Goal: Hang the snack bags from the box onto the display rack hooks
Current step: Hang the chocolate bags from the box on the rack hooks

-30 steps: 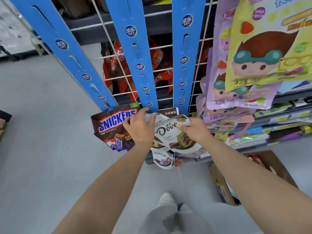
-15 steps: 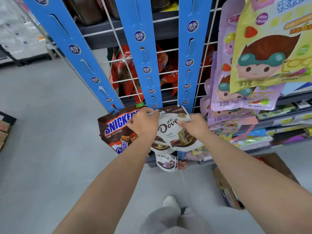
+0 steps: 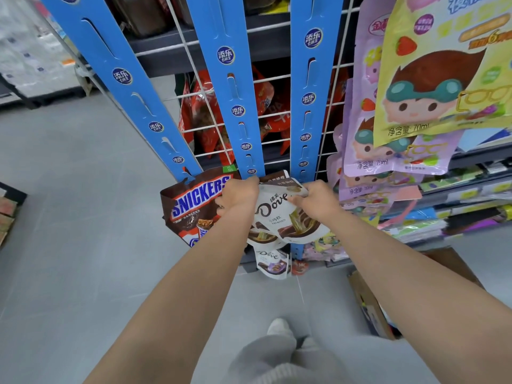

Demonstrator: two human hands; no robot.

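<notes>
The top left corner of a white Dove bag (image 3: 277, 217) is gripped by the left hand (image 3: 238, 196), and its top right edge is pinched by the right hand (image 3: 318, 200). The bag is held at the foot of the middle blue strip (image 3: 235, 101). A Snickers bag (image 3: 194, 206) is hung just to its left, a smaller Dove bag (image 3: 273, 261) is seen below, and a cardboard box (image 3: 371, 309) is set on the floor at the right.
</notes>
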